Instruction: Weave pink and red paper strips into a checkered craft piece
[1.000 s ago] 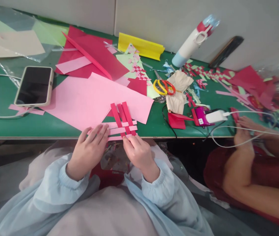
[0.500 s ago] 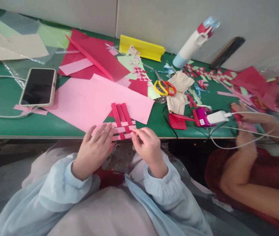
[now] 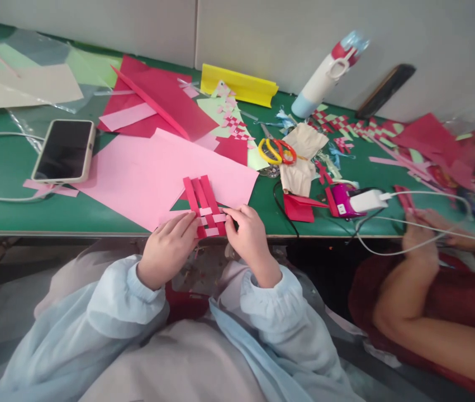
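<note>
Red and pink paper strips (image 3: 205, 195), woven over and under each other, lie at the table's front edge. The red strips run away from me and the pink ones cross them. My left hand (image 3: 170, 244) holds the weave's left side, fingers close together on top and thumb hidden. At the right side, my right hand (image 3: 247, 234) pinches the end of a pink strip between thumb and forefinger. Beneath the red strips' far ends lies a large pink paper sheet (image 3: 137, 167).
A phone (image 3: 65, 151) with a cable lies left. Red paper (image 3: 166, 100), a yellow folded strip (image 3: 240, 84), scissors (image 3: 277, 152), a bottle (image 3: 325, 78) and a purple device with white plug (image 3: 346, 201) stand or lie beyond. A co-worker's hands (image 3: 422, 231) work at right.
My left hand has shifted slightly right, over the weave's left part. The pink strips sit differently among the red ones. My right hand has moved slightly up, still pinching at the right side.
</note>
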A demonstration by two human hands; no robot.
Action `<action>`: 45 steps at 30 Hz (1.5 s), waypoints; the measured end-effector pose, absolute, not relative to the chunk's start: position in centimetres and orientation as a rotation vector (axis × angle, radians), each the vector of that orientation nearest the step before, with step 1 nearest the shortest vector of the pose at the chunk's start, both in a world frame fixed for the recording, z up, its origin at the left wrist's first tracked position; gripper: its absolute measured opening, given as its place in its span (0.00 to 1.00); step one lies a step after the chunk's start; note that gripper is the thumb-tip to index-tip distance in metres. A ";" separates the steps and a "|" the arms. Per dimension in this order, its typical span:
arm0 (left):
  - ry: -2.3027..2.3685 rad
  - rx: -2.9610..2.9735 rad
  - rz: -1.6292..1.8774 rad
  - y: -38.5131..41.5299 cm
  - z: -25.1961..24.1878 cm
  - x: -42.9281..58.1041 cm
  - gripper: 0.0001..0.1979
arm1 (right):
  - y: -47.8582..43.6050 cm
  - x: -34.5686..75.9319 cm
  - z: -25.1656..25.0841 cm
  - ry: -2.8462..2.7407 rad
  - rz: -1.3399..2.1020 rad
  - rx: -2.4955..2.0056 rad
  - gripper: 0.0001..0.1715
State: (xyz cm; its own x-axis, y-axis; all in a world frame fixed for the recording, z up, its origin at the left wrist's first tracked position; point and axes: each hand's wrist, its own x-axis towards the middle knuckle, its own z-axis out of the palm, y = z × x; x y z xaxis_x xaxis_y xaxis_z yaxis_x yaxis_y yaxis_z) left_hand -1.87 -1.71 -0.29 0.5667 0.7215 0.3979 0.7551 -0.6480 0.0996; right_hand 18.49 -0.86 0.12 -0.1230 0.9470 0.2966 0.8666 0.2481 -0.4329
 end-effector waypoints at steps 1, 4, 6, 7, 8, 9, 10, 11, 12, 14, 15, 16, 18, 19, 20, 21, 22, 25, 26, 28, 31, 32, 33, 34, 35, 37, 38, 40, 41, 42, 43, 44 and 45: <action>-1.268 -2.706 -0.644 -1.7 -0.2 -2.0 0.16 | -0.9 18.5 0.1 -2.010 0.223 -1.642 0.17; -1.195 -2.703 -0.694 -1.6 0.3 -2.3 0.12 | -0.9 18.6 0.1 -1.994 0.255 -1.610 0.16; -1.132 -2.691 -0.712 -1.7 0.7 -2.5 0.09 | -1.2 18.6 0.2 -1.998 0.266 -1.587 0.16; -1.104 -2.682 -0.705 -1.7 0.8 -2.7 0.08 | -1.4 18.6 0.2 -2.006 0.272 -1.579 0.15; -1.081 -2.672 -0.694 -1.8 0.9 -2.9 0.07 | -1.6 18.5 0.3 -2.015 0.279 -1.573 0.15; -1.062 -2.662 -0.682 -1.9 1.0 -3.1 0.06 | -1.9 18.4 0.4 -2.024 0.289 -1.569 0.15; -1.049 -2.652 -0.671 -2.0 1.0 -3.4 0.06 | -2.1 18.2 0.5 -2.034 0.301 -1.566 0.14; -1.039 -2.645 -0.661 -2.1 0.9 -3.7 0.05 | -2.3 18.1 0.6 -2.044 0.313 -1.563 0.14; -1.034 -2.640 -0.655 -2.2 0.9 -3.9 0.05 | -2.5 18.0 0.6 -2.053 0.324 -1.559 0.14; -1.046 -2.631 -0.655 -2.3 0.6 -4.4 0.04 | -2.8 17.9 0.7 -2.059 0.339 -1.551 0.14; -1.063 -2.628 -0.653 -2.4 0.5 -4.6 0.04 | -2.9 17.9 0.7 -2.056 0.344 -1.548 0.14; -1.085 -2.624 -0.652 -2.5 0.4 -4.8 0.03 | -2.9 17.9 0.7 -2.051 0.349 -1.545 0.14; -1.141 -2.612 -0.646 -2.5 0.2 -4.9 0.03 | -2.9 18.0 0.6 -2.039 0.364 -1.539 0.14; -1.168 -2.606 -0.636 -2.5 0.2 -4.8 0.04 | -2.9 18.0 0.5 -2.036 0.372 -1.536 0.14; -1.185 -2.607 -0.624 -2.5 0.1 -4.7 0.07 | -2.9 18.1 0.5 -2.036 0.376 -1.531 0.14; -1.191 -2.620 -0.611 -2.4 0.1 -4.5 0.10 | -2.9 18.1 0.5 -2.036 0.377 -1.527 0.14; -1.188 -2.642 -0.597 -2.3 0.1 -4.3 0.13 | -2.9 18.1 0.4 -2.035 0.376 -1.525 0.14; -1.140 -2.757 -0.574 -1.8 -0.1 -3.6 0.21 | -3.0 18.0 0.4 -2.038 0.382 -1.513 0.14; -1.129 -2.798 -0.588 -1.6 -0.2 -3.4 0.21 | -2.9 18.1 0.4 -2.037 0.389 -1.504 0.14; -1.150 -2.867 -0.668 -1.3 -0.3 -3.0 0.21 | -2.8 18.2 0.5 -2.021 0.400 -1.480 0.14; -1.386 -2.890 -0.877 -0.9 0.2 -2.8 0.18 | -1.9 18.5 1.0 -1.952 0.421 -1.437 0.17; -1.529 -2.863 -0.953 -0.7 0.7 -2.7 0.17 | -1.5 18.5 1.2 -1.930 0.430 -1.415 0.18; -1.692 -2.822 -1.031 -0.4 1.4 -2.6 0.16 | -1.0 18.5 1.5 -1.914 0.436 -1.387 0.18; -1.856 -2.781 -1.110 -0.1 2.1 -2.6 0.16 | -0.4 18.4 1.9 -1.910 0.439 -1.353 0.19; -1.998 -2.735 -1.223 0.2 2.9 -2.5 0.14 | 0.2 18.3 2.4 -1.915 0.438 -1.315 0.19; -2.244 -2.673 -1.493 0.9 4.4 -2.5 0.14 | 1.6 17.9 3.3 -1.944 0.449 -1.244 0.21; -2.346 -2.643 -1.645 1.2 5.0 -2.5 0.14 | 2.4 17.6 3.7 -1.959 0.469 -1.215 0.21; -2.528 -2.545 -1.975 1.8 5.8 -2.5 0.15 | 3.9 17.2 4.6 -1.983 0.558 -1.174 0.21; -2.617 -2.471 -2.128 2.1 6.0 -2.5 0.16 | 4.6 17.1 4.9 -1.985 0.622 -1.170 0.20; -2.700 -2.380 -2.273 2.3 6.2 -2.5 0.16 | 5.3 17.0 5.2 -1.981 0.695 -1.176 0.19; -2.784 -2.287 -2.394 2.4 6.2 -2.5 0.15 | 6.0 17.0 5.5 -1.975 0.772 -1.189 0.17; -2.868 -2.193 -2.488 2.6 6.3 -2.5 0.15 | 6.6 17.0 5.8 -1.975 0.852 -1.200 0.17; -2.941 -2.099 -2.568 2.6 6.3 -2.5 0.15 | 7.1 17.1 6.1 -1.983 0.931 -1.199 0.16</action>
